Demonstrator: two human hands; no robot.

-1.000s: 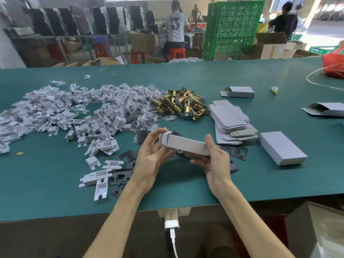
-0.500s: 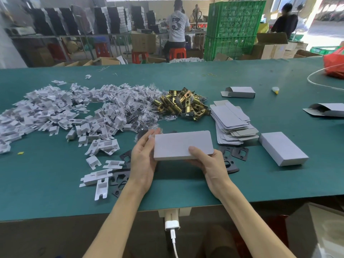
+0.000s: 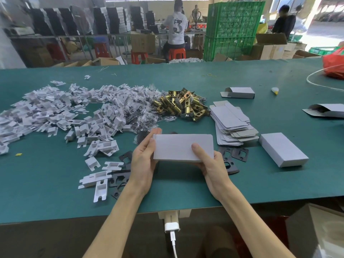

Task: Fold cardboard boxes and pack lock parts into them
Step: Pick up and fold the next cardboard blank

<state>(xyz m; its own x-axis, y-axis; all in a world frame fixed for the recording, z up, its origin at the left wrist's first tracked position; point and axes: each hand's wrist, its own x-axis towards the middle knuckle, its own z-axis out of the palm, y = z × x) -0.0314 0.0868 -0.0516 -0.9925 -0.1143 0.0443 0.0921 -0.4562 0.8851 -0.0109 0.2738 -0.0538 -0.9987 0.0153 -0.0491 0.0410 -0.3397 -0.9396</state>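
Box (image 3: pixel 178 148) now face-up — between both hands (image 3: pixel 143 162) (image 3: pixel 214 164)

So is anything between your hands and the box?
Nothing visible. The left hand touches the box at its left end, and the right hand grips its right end, thumb on top.

Table cover (image 3: pixel 55 192): teal, plain.
Held box (image 3: pixel 178 146): pale grey.
Latch bolts (image 3: pixel 178 105): brass-gold.
Strike plates (image 3: pixel 233 153): black.
Crates (image 3: pixel 232 25): green lattice.
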